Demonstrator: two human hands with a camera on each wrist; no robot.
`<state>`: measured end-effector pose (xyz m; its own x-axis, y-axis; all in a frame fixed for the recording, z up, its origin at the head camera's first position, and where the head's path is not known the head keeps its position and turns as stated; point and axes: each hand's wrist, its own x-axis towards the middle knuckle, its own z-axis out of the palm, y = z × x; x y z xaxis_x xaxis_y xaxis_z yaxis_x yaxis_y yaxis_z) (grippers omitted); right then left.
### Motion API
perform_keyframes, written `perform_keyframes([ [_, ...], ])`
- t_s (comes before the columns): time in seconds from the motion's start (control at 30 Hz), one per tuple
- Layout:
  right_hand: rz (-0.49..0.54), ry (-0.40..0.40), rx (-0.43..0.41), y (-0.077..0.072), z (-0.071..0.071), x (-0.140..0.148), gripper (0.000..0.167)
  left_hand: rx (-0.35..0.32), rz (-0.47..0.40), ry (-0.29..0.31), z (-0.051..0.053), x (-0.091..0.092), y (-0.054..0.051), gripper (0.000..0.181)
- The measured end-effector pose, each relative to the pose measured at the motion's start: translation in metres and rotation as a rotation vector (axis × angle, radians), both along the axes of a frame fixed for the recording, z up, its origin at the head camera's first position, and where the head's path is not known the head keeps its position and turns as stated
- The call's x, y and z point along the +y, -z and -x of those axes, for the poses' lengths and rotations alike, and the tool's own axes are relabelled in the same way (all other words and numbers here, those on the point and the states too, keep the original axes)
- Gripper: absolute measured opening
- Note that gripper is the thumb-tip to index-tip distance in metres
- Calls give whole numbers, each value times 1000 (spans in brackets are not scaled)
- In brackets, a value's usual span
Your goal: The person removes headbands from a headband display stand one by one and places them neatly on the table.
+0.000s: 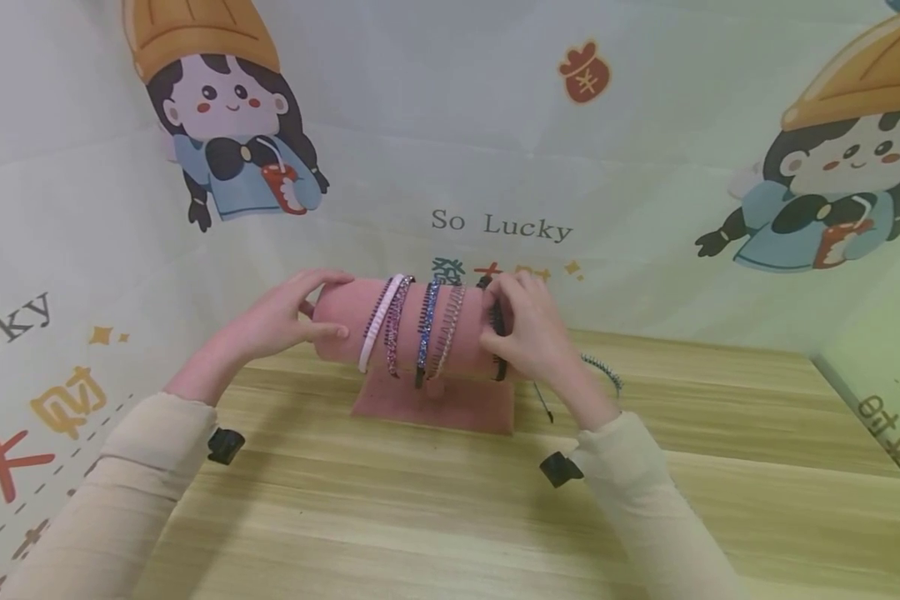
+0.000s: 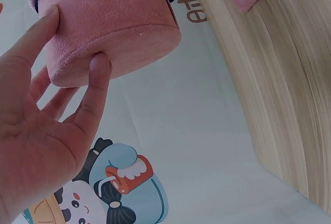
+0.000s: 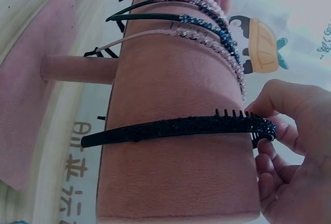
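Observation:
A pink padded headband stand [image 1: 345,310] has a horizontal roll on a post above a flat base [image 1: 435,410]. My left hand [image 1: 273,321] grips the roll's left end, with its fingers [image 2: 98,76] against the end face. At the right part of the roll, my right hand [image 1: 528,321] pinches a black toothed headband [image 3: 176,130] that lies over the roll. Left of it sit a white headband [image 1: 378,327], a pink glitter headband [image 1: 393,337], a blue glitter headband [image 1: 426,333] and a pale beaded headband [image 1: 446,333], spaced along the roll.
A thin bluish toothed headband [image 1: 606,368] lies on the wooden table [image 1: 390,508], behind the right forearm and partly hidden by it. A printed cloth [image 1: 420,150] with cartoon figures hangs behind and beside the table. Each wrist carries a small black device [image 1: 227,447].

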<state>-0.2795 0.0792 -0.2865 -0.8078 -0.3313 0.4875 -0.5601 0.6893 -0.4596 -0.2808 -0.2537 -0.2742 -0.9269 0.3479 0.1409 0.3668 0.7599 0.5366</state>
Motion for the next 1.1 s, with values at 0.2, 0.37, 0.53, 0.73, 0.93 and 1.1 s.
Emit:
perform_keyframes([
  [0.2,19,15,-30,-5,-8,3,35,7,-3,3,2,-1,2,71],
  [0.37,44,39,-61,-10,-14,7,48,8,-7,8,3,-1,3,71],
  [0.53,50,56,-85,-13,-18,11,65,5,-13,8,3,-1,3,72],
  [0.73,89,84,-125,-15,-22,13,69,5,-20,7,3,-2,3,72],
  [0.93,116,111,-85,-15,-25,15,67,6,-29,12,3,-2,4,71],
  [1.1,101,166,-85,-15,-28,17,64,5,-30,13,4,-2,4,71],
])
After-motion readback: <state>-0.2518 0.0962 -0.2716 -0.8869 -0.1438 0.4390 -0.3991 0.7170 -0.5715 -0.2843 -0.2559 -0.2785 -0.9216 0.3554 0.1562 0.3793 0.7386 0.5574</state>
